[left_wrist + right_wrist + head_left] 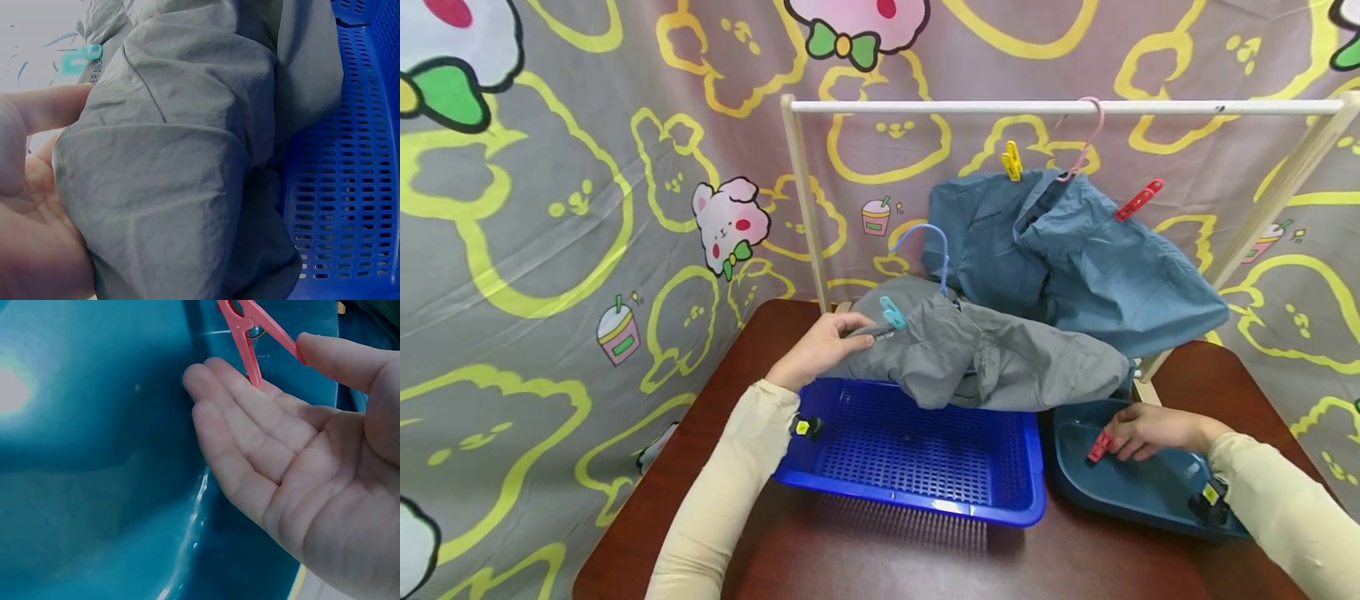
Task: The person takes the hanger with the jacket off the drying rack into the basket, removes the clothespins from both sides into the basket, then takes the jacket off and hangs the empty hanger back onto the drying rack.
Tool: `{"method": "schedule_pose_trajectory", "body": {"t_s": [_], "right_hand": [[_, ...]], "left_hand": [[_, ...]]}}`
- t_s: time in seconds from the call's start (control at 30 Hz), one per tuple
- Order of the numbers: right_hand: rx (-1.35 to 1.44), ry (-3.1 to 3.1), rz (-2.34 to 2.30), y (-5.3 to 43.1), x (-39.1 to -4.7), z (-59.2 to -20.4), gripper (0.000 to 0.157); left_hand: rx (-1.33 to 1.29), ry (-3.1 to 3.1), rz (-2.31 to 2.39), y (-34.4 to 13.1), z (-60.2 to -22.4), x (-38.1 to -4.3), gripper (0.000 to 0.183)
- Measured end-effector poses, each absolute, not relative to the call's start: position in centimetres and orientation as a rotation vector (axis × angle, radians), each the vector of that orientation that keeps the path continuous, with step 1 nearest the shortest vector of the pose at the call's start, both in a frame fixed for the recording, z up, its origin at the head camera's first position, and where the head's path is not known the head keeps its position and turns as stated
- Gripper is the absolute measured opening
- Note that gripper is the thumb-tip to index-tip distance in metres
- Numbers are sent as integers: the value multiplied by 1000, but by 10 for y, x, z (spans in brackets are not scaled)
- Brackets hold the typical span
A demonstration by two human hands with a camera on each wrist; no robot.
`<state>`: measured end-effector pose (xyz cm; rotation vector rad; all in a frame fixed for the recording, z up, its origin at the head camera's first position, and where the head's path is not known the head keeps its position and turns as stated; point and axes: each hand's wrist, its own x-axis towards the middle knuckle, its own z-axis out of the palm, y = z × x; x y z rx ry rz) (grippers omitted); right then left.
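My left hand (820, 346) pinches the edge of a grey jacket (1037, 354) near its lettering, thumb and fingers on either side of the cloth. The jacket is on a blue hanger (944, 262) whose hook stands free below the rod, and a light-blue clothespin (892, 312) is clipped beside my fingers. In the left wrist view, folds of grey cloth (162, 181) lie against the palm. Over a dark teal tray (1150, 492), my right hand (1165, 429) holds a red clothespin (1100, 447); the right wrist view shows its handles (245, 353) between thumb and fingers.
A blue perforated basket (917, 498) sits under the jacket. Behind, a blue garment (1120, 283) hangs by a pink hanger (1090, 137) from the white rod (925, 107), with yellow (1012, 162) and red clothespins (1138, 200) on it. Wooden posts (805, 192) support the rod.
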<state>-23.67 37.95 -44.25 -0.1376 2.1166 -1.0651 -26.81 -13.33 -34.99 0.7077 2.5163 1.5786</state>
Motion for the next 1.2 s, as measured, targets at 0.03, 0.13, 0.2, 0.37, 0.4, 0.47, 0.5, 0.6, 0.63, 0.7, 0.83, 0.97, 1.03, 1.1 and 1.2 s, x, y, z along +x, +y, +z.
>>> {"method": "schedule_pose_trajectory", "body": {"t_s": [0.03, 0.13, 0.2, 0.37, 0.4, 0.47, 0.5, 0.6, 0.63, 0.7, 0.83, 0.97, 1.03, 1.1, 1.2], "right_hand": [[-138, 2120, -1065, 379, -236, -443, 33], [-149, 2140, -1052, 378, -236, -445, 31], [-126, 2161, -1042, 377, -236, -446, 29], [-81, 2224, -990, 376, -236, -449, 25], [-77, 2234, -981, 376, -236, -449, 25], [-81, 2250, -966, 376, -235, -449, 26], [-76, 2254, -965, 376, -235, -448, 26], [-74, 2257, -976, 376, -234, -446, 27], [-85, 2258, -975, 377, -234, -445, 28], [-94, 2261, -975, 377, -233, -442, 29], [-126, 2275, -954, 377, -230, -432, 28], [-218, 2285, -943, 373, -225, -417, 28], [-264, 2287, -937, 369, -222, -409, 30], [-307, 2289, -919, 364, -219, -400, 33], [-370, 2293, -885, 356, -214, -387, 34]], "left_hand": [[712, 2517, 1573, -133, -350, -268, 17], [721, 2523, 1561, -132, -350, -267, 17], [723, 2530, 1558, -132, -349, -267, 17], [722, 2521, 1570, -130, -349, -266, 17], [722, 2516, 1575, -129, -350, -266, 17], [725, 2509, 1580, -129, -350, -266, 17], [727, 2506, 1583, -129, -350, -266, 17], [736, 2505, 1588, -129, -350, -266, 16], [738, 2504, 1588, -128, -350, -266, 16], [744, 2502, 1587, -128, -350, -266, 16], [749, 2497, 1574, -128, -351, -265, 16], [759, 2489, 1567, -127, -352, -265, 17], [765, 2481, 1566, -126, -353, -265, 17], [772, 2475, 1561, -125, -353, -264, 18], [777, 2480, 1541, -123, -353, -263, 19]]}}
